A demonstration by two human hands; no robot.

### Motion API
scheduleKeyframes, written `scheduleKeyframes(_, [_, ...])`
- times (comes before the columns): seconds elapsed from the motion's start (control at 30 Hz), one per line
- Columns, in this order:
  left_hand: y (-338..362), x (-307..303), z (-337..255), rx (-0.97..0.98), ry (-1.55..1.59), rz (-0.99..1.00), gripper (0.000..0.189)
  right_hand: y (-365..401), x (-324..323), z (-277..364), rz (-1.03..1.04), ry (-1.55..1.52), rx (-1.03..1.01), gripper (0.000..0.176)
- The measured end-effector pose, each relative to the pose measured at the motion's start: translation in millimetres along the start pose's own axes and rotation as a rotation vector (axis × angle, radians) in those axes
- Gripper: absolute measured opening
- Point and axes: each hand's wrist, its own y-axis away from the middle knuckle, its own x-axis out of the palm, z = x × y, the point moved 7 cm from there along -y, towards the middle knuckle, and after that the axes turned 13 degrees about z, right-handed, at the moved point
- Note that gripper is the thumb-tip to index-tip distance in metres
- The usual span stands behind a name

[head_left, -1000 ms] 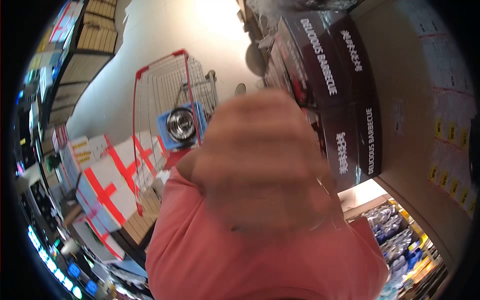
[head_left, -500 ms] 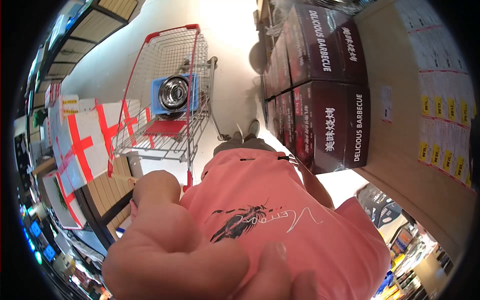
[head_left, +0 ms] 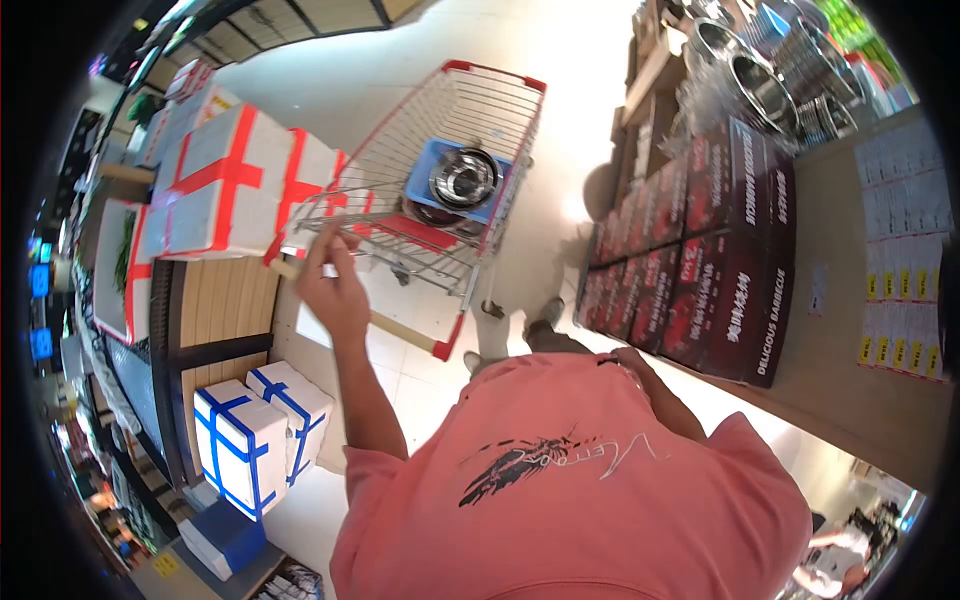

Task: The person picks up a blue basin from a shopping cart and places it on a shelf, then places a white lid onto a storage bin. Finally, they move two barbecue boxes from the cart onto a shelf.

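Note:
My left hand is raised over the handle bar of a wire shopping cart, fingers loosely bent and partly apart, with nothing visible in them. In the cart stands a blue plastic basin with shiny steel bowls in it. A red panel lies across the cart's near end. My right hand is low at my waist, mostly hidden by the belly of my pink shirt; its fingers do not show clearly.
Dark red barbecue boxes are stacked on the right, with steel pots beyond them. White foam boxes with red tape stand on the left, close to the cart. Blue-taped white boxes sit lower left. A person is at the lower right.
My left hand has moved from close before the camera out to the cart handle. The view has shifted, so the cart now appears farther right and the pots and blue-taped boxes show.

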Motion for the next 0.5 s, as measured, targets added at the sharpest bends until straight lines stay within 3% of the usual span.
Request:
scheduleKeyframes(0.03, [14.7,-6.9,52.5,-0.151,-0.108,-0.009,0.026,-34.5,1.0,3.3,0.005,0.007,-0.05,0.045])
scheduleKeyframes(0.1, [56.6,-9.1,152.3,-0.151,-0.462,0.04,0.024,-46.7,2.5,53.3,-0.081,0.291,-0.139,0.028])
scheduleKeyframes(0.13, [82.3,-2.0,192.5,-0.203,-0.622,0.089,0.032,-34.9,1.7,95.4,-0.2,0.24,-0.229,0.027])
scheduleKeyframes(0.17, [105.4,11.9,231.2,-0.427,-0.605,0.214,0.04,-2.9,5.7,155.6,-0.32,0.181,-0.321,0.027])
scheduleKeyframes(0.2, [129.3,29.1,249.1,-0.24,-0.717,0.112,0.041,26.8,14.3,215.1,-0.404,0.222,-0.461,0.028])
scheduleKeyframes(0.23, [138.1,44.1,223.0,-0.044,-0.728,0.278,0.041,54.5,26.0,268.8,-0.489,0.258,-0.6,0.029])
scheduleKeyframes(0.27, [146.0,44.1,220.9,-0.086,-0.557,0.184,0.042,72.4,42.1,312.1,-0.46,0.237,-0.684,0.028])
scheduleKeyframes(0.37, [147.7,47.5,202.8,-0.117,-0.563,0.119,0.044,83.8,99.7,405.9,-0.421,0.333,-0.916,0.027])
scheduleKeyframes(0.4, [148.3,50.0,203.5,-0.119,-0.566,0.12,0.045,88.8,122.4,425.9,-0.362,0.357,-0.889,0.031])
scheduleKeyframes(0.43, [151.2,52.5,200.6,-0.066,-0.543,0.076,0.047,80.5,145.9,438.9,-0.375,0.438,-1.036,0.038])
scheduleKeyframes(0.5, [155.7,62.6,201.7,0.004,-0.513,0.155,0.052,50.0,184.7,446.9,-0.274,0.515,-0.878,0.039])
